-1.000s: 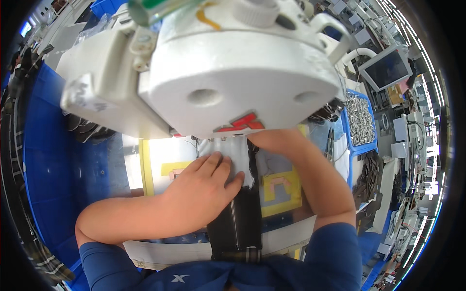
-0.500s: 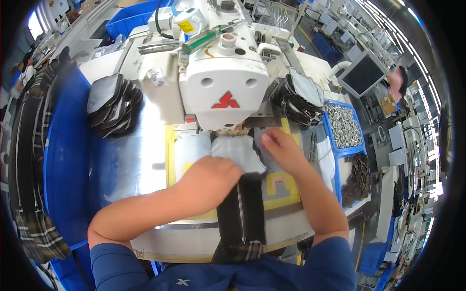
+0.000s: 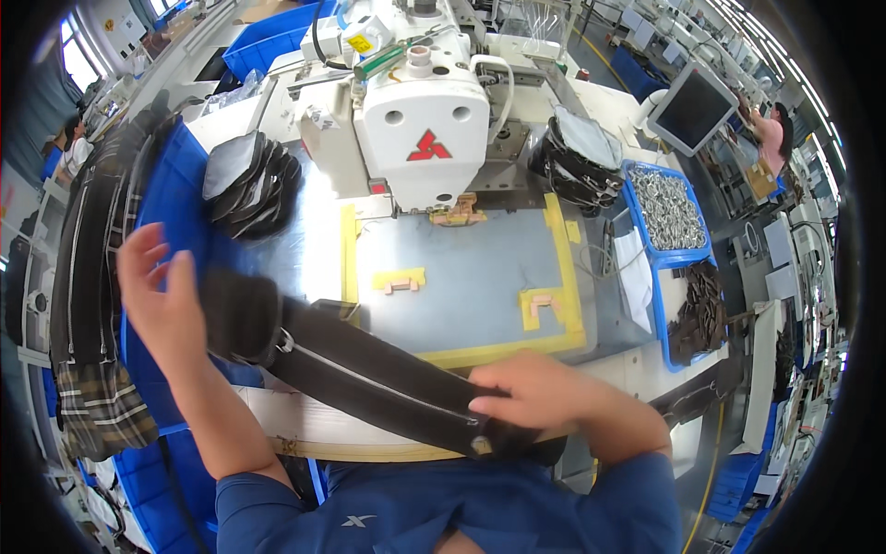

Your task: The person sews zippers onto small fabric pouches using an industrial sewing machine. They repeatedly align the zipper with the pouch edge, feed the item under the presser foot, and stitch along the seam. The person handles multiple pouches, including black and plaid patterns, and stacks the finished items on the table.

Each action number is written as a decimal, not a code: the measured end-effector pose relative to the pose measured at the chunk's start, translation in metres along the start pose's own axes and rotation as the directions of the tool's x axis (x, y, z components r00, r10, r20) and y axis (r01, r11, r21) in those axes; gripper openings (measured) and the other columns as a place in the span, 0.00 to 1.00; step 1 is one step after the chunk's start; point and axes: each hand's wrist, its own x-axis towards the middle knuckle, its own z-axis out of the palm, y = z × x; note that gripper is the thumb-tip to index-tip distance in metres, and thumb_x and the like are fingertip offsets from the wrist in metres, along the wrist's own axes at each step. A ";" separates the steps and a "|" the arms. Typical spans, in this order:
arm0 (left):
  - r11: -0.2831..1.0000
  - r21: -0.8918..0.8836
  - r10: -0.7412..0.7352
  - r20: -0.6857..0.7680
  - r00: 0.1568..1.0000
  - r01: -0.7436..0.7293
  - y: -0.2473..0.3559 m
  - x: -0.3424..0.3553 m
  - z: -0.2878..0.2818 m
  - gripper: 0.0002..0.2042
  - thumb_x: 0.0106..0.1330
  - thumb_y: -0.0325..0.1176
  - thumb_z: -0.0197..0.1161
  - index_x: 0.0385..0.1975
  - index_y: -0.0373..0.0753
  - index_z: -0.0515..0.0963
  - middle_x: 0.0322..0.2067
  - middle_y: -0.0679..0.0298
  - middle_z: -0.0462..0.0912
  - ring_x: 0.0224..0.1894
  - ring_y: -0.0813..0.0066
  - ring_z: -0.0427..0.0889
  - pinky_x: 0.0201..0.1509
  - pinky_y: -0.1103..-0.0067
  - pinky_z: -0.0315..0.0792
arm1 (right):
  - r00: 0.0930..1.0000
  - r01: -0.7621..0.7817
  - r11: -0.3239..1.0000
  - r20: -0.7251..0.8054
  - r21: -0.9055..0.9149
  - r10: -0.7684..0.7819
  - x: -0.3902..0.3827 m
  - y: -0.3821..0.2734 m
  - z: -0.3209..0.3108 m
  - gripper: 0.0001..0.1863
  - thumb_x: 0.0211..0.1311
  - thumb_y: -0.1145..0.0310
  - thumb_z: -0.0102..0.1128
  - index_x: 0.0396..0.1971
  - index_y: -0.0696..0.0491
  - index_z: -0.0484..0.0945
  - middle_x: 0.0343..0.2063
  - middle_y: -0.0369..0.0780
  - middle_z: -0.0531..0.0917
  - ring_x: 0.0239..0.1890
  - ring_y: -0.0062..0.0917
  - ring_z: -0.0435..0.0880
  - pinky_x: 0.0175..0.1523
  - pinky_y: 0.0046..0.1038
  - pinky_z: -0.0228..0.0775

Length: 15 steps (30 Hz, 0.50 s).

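Strap lifted across the bench front, both hands on it.
My left hand (image 3: 161,300) holds the long black webbed strap's (image 3: 369,374) padded end; right hand (image 3: 540,392) pins the other. I'd keep it taut, untwisted, clear of the white sewing machine (image 3: 425,129).
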 end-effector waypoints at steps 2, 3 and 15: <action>0.983 -0.180 0.113 0.485 0.867 -0.028 0.034 -0.016 0.012 0.19 0.62 0.25 0.69 0.54 0.35 0.82 0.50 0.59 0.86 0.52 0.68 0.83 0.59 0.72 0.75 | 1.000 -0.025 0.999 0.004 0.040 0.024 -0.005 -0.015 -0.013 0.13 0.73 0.60 0.63 0.41 0.56 0.83 0.28 0.48 0.86 0.34 0.49 0.85 0.41 0.45 0.73; 0.939 -0.333 0.295 0.662 0.689 -0.083 0.046 -0.021 0.022 0.21 0.61 0.30 0.73 0.55 0.34 0.82 0.50 0.59 0.87 0.53 0.69 0.83 0.60 0.72 0.75 | 1.000 0.009 1.000 0.009 -0.005 -0.009 -0.009 -0.018 -0.018 0.13 0.74 0.60 0.64 0.42 0.55 0.84 0.26 0.47 0.86 0.31 0.46 0.85 0.37 0.41 0.73; 0.739 -0.551 0.611 0.790 -0.041 0.386 0.156 -0.024 0.066 0.09 0.63 0.25 0.78 0.40 0.31 0.89 0.35 0.57 0.92 0.36 0.74 0.86 0.45 0.78 0.78 | 0.779 0.621 0.220 -0.560 0.752 -0.283 -0.020 0.017 -0.030 0.27 0.70 0.49 0.74 0.51 0.59 0.83 0.41 0.44 0.90 0.44 0.32 0.90 0.50 0.32 0.83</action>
